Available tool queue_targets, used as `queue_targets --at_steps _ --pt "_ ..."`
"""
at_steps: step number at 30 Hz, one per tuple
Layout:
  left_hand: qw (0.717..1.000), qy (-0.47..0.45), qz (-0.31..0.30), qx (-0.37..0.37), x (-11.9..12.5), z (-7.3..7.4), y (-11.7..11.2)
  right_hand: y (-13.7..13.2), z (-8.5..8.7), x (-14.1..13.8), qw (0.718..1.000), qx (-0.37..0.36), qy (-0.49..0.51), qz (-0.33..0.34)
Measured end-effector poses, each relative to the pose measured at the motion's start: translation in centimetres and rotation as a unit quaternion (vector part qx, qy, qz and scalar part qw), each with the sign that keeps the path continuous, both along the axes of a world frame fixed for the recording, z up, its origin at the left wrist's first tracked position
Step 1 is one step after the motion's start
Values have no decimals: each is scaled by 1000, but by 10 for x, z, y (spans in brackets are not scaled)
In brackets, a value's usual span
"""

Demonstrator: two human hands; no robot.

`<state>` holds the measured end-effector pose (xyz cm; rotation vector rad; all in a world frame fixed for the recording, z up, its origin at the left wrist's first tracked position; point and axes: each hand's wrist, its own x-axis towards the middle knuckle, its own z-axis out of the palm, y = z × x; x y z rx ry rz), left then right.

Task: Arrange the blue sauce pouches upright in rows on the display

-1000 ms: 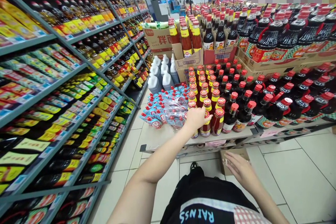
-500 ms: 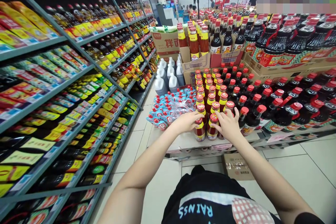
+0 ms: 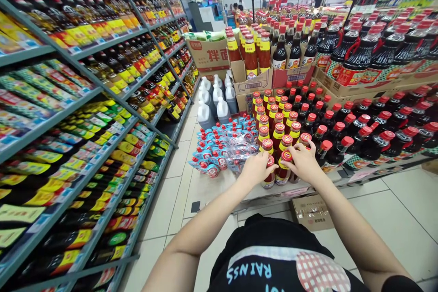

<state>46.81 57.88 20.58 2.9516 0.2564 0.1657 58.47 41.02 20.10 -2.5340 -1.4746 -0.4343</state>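
Observation:
My left hand [image 3: 255,168] is closed around the neck of a red-capped sauce bottle [image 3: 269,178] at the front left corner of a block of such bottles. My right hand [image 3: 305,163] curls over the front right bottle of the same block, its fingers bent around the top and mostly covering it. Its thumb reaches across to the cap of the middle front bottle [image 3: 283,174], which stands upright between my hands. The bottles hold red-brown sauce and have yellow neck labels. All stand on the display table [image 3: 208,191].
Blue pouches with red caps [image 3: 214,148] lie left of the bottles, with white-topped jugs [image 3: 223,110] behind. Dark sauce bottles [image 3: 342,150] fill the right side. Cartons of bottles [image 3: 253,84] rise at the back. A tall shelf [image 3: 112,96] lines the left; a carton [image 3: 312,213] sits on the floor.
The view has shifted, so the shelf sits further left and the front bottles slightly lower and to the right. Both hands stay at the front bottles; my left thumb now shows beside its bottle.

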Motion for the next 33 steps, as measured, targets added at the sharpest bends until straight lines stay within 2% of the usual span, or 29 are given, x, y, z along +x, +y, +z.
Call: queue_targets --at_steps 4,7,11,13,15,18,22,26,28,30,33 --pt "996 16 -92 -13 -2 7 16 1 1 -4 1000 -11 11 -12" --pt "994 22 -106 -6 -1 8 22 4 -1 -8 999 -2 29 -40" --pt "995 1 -104 -11 0 2 22 6 -1 -12 997 8 42 -62" --pt "994 -10 -106 -20 -3 -1 22 -2 5 -11 997 39 47 -43" --pt "993 -36 -105 -28 -9 -2 20 -17 14 -6 993 102 55 -31" --pt "986 -129 -99 -43 -20 1 13 -45 22 5 982 173 55 -51" --pt "959 -240 -135 -65 -16 11 -10 -70 16 21 978 191 24 -85" --pt "968 -196 -160 1 16 20 -53 -74 8 31 958 254 -5 -133" --pt "979 -149 -132 40 39 23 -79 -78 10 31 948 288 -7 -137" --pt "989 -105 -75 66 62 23 -103 -90 16 28 935 330 -7 -134" --pt "995 -40 2 97 92 22 -129 -129 20 21 919 377 7 -111"
